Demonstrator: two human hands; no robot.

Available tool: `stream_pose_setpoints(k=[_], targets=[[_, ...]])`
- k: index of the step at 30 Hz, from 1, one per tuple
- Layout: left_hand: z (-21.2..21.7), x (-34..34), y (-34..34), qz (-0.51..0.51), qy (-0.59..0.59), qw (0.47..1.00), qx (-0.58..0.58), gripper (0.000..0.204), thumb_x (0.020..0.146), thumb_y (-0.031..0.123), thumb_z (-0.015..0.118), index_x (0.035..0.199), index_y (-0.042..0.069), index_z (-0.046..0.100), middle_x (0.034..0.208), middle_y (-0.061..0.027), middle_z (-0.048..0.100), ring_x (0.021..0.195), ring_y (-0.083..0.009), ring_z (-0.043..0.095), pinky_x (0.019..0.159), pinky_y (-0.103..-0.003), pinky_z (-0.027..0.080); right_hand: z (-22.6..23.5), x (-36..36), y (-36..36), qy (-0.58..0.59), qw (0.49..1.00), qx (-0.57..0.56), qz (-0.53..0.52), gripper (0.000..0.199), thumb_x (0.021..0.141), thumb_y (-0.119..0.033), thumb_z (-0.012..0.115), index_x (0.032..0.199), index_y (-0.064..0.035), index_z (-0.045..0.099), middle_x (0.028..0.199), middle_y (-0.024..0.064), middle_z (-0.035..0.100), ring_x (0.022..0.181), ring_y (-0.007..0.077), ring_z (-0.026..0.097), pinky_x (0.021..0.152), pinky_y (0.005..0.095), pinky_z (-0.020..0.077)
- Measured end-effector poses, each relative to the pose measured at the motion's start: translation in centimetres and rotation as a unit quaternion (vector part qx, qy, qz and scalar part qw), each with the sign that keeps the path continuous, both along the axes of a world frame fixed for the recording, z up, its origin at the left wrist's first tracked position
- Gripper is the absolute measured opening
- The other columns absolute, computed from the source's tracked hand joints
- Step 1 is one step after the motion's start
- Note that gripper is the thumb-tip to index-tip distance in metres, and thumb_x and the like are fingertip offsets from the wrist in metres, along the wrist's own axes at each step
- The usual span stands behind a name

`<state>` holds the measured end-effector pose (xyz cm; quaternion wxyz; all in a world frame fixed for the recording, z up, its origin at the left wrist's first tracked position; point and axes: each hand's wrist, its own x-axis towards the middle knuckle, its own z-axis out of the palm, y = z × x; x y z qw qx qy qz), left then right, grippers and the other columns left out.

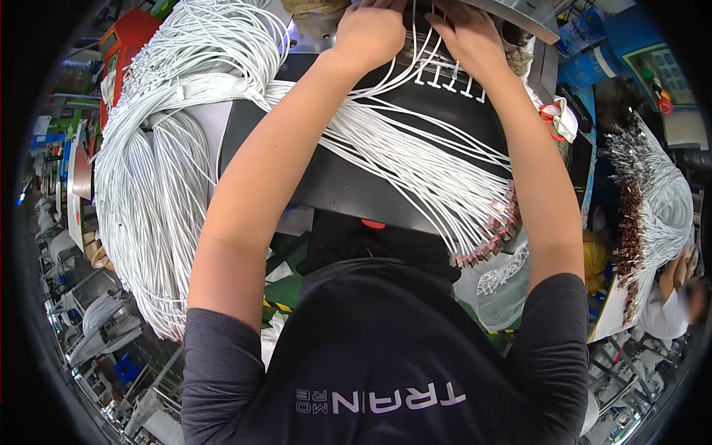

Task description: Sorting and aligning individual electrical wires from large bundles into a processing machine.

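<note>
My left hand (371,33) is at the top edge over a metal machine part, its fingers curled and partly cut off, so what they grip is hidden. To its right my right hand (469,37) reaches in with thumb and fingers bent together, close to thin white cables (423,52) that run down between both hands. A row of small white T-shaped pieces (450,78) sits just below my right hand. Beneath my forearms a fan of white cables (415,167) lies across a black work surface (352,189), with reddish-brown ends (493,233) at its right.
Large white cable bundles (159,215) drape over the left side. A red machine (126,37) stands behind them. Orange-handled scissors (552,119) lie at the right, near a blue container (593,67). Farther right hangs another cable bundle (660,215), near another person's arm (671,278).
</note>
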<state>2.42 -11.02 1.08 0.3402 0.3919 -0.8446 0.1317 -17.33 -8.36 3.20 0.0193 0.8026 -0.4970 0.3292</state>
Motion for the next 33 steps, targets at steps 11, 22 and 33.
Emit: stream_pose_setpoints(k=[11, 22, 33], targets=[[-0.4, -2.1, -0.1, 0.123, -0.027, 0.988, 0.091, 0.048, 0.092, 0.019, 0.054, 0.139, 0.006, 0.058, 0.141, -0.0178, 0.057, 0.134, -0.0354, 0.051, 0.112, -0.053, 0.037, -0.2, 0.3, 0.6, 0.049, 0.996, -0.064, -0.033, 0.046, 0.095, -0.036, 0.062, 0.129, -0.0044, 0.064, 0.129, 0.0225, 0.063, 0.122, 0.0416, 0.056, 0.106, 0.0517, 0.0410], [-2.5, -2.0, -0.9, 0.091, -0.017, 0.996, -0.014, 0.047, 0.093, 0.020, 0.053, 0.137, 0.004, 0.058, 0.142, -0.0191, 0.057, 0.132, -0.0365, 0.052, 0.112, -0.054, 0.037, -0.6, 0.1, 0.6, 0.047, 0.996, -0.031, -0.065, 0.045, 0.096, -0.037, 0.060, 0.129, -0.0059, 0.064, 0.129, 0.0222, 0.063, 0.123, 0.0409, 0.055, 0.107, 0.0523, 0.0395], [-0.2, -6.8, 0.9, 0.081, -0.041, 0.995, -0.052, 0.035, 0.085, 0.011, 0.058, 0.117, 0.000, 0.068, 0.117, -0.0220, 0.066, 0.115, -0.0357, 0.061, 0.101, -0.049, 0.046, -2.0, -2.7, -2.6, -0.041, 0.999, 0.013, -0.020, 0.033, 0.098, -0.017, 0.052, 0.122, 0.0015, 0.063, 0.123, 0.0294, 0.063, 0.118, 0.0452, 0.057, 0.100, 0.0505, 0.0433]])
